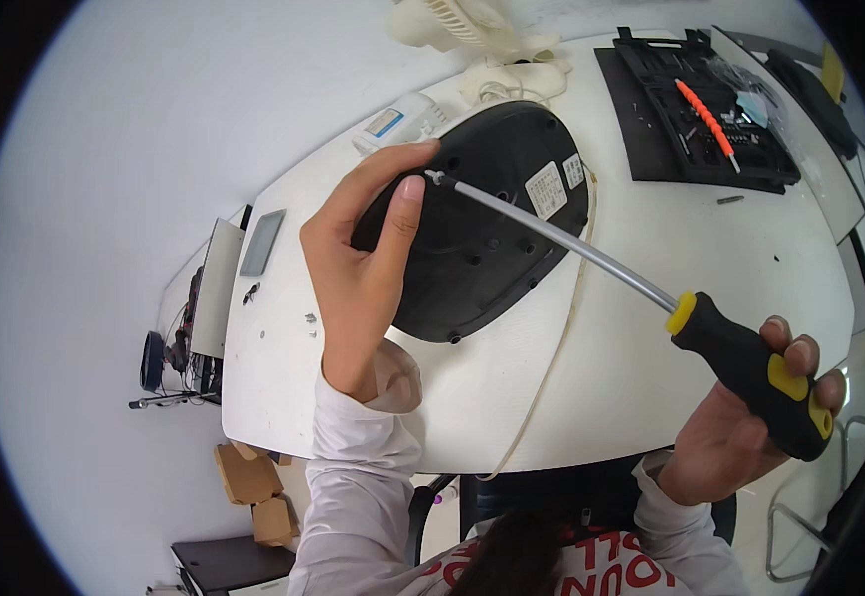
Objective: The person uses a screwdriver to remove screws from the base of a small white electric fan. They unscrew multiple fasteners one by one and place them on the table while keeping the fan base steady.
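My right hand is closed around the black-and-yellow handle of a long screwdriver. Its shaft slants up to the left, and a small silvery piece, perhaps a screw, shows at the tip. Thumb and index finger of my left hand are spread apart close to that tip, over the left edge of a black plastic base. My other left fingers are hidden. The rounded base lies on the table, showing its underside with several screw holes and two white labels.
On the white table, a tool case with an orange-shafted tool lies far right. Behind the base are a cream fan-like part and a white device. A phone and small screws lie left; a cord crosses the table.
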The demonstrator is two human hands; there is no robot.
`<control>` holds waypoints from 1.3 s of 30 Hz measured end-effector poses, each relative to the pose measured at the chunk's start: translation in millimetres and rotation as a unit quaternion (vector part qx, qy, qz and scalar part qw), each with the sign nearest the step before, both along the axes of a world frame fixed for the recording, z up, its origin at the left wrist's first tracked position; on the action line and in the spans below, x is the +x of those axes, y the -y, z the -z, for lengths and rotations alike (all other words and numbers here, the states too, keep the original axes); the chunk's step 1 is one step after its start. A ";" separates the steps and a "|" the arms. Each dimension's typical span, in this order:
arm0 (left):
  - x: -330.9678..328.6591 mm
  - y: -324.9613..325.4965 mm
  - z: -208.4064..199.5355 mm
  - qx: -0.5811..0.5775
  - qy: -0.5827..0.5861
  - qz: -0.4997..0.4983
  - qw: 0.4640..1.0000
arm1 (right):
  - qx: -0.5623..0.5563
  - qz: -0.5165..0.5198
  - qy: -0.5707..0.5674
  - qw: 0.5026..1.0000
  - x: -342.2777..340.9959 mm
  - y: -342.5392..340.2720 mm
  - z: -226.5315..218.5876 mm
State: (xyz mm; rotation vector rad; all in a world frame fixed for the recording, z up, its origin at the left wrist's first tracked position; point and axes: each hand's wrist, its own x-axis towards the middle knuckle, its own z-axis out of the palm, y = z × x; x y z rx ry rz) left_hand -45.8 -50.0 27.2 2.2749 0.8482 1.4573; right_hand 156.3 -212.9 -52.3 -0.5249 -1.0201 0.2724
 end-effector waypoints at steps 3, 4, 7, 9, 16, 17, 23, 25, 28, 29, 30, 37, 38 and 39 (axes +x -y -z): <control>-5.1 0.8 -4.6 -0.050 0.041 0.042 0.997 | -0.011 0.027 -0.049 0.998 -7.5 -0.5 1.2; -7.1 2.3 -5.5 -0.069 0.055 0.050 0.995 | -0.016 0.037 -0.056 0.998 -9.6 -2.0 1.8; -15.9 1.4 -6.3 -0.091 0.043 0.058 0.993 | -0.025 0.049 -0.094 0.994 -15.6 -1.4 1.2; -20.5 -1.1 -8.7 -0.106 0.047 0.083 0.990 | -0.035 0.071 -0.089 0.993 -7.7 0.6 2.8; -63.7 20.5 -9.1 -0.101 0.149 0.085 0.980 | 0.047 -0.017 -0.223 0.973 -5.3 -15.2 -6.3; -80.4 25.2 -6.1 -0.086 0.142 0.046 0.985 | 0.061 -0.072 -0.221 0.971 5.6 -15.2 -1.1; -200.2 43.9 50.6 -0.127 0.082 -0.274 0.950 | -0.012 0.023 -0.258 0.966 13.0 -27.7 -2.1; -230.4 44.0 72.0 -0.168 0.022 -0.344 0.924 | -0.025 0.016 -0.263 0.964 17.9 -28.9 0.1; -252.0 41.6 98.1 -0.209 -0.109 -0.399 0.886 | -0.037 0.025 -0.268 0.962 18.6 -31.3 1.2; -254.1 39.4 106.2 -0.197 -0.151 -0.415 0.875 | -0.040 0.028 -0.264 0.963 18.3 -30.3 1.2; -253.0 34.9 111.9 -0.184 -0.191 -0.428 0.864 | -0.041 0.034 -0.260 0.964 19.1 -29.2 0.8; -247.4 21.2 120.1 -0.240 -0.222 -0.484 0.812 | -0.029 0.042 -0.273 0.961 25.2 -23.4 -2.7; -248.4 19.7 119.7 -0.245 -0.219 -0.485 0.810 | -0.029 0.034 -0.276 0.960 26.6 -23.6 -2.0; -248.3 18.7 121.0 -0.252 -0.215 -0.486 0.809 | -0.029 0.028 -0.276 0.960 28.7 -23.6 -0.3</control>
